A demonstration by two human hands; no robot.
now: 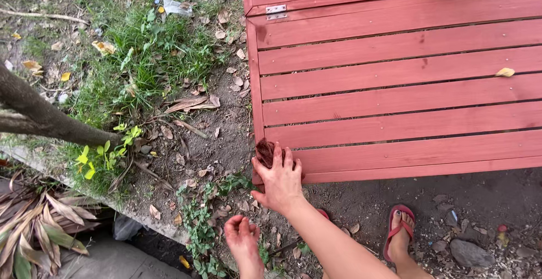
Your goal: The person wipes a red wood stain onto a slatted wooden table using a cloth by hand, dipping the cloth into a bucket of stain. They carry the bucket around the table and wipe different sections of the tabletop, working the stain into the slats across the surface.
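Note:
My right hand point(280, 182) presses a dark, red-stained rag point(265, 152) against the near left corner of a red-painted wooden slatted panel point(395, 87) lying on the ground. The fingers spread over the rag and the panel's edge. My left hand point(241, 236) hangs lower and to the left, above the dirt. It is stained red, with its fingers curled in and nothing visible in them. My feet in red flip-flops point(400, 231) stand on the soil just in front of the panel.
A metal hinge point(276, 12) sits on the panel's upper left frame, and a yellow leaf point(505, 72) lies on a slat. Left of the panel are grass, dry leaves and a tree trunk point(39, 115). Stones point(467, 252) lie at the lower right.

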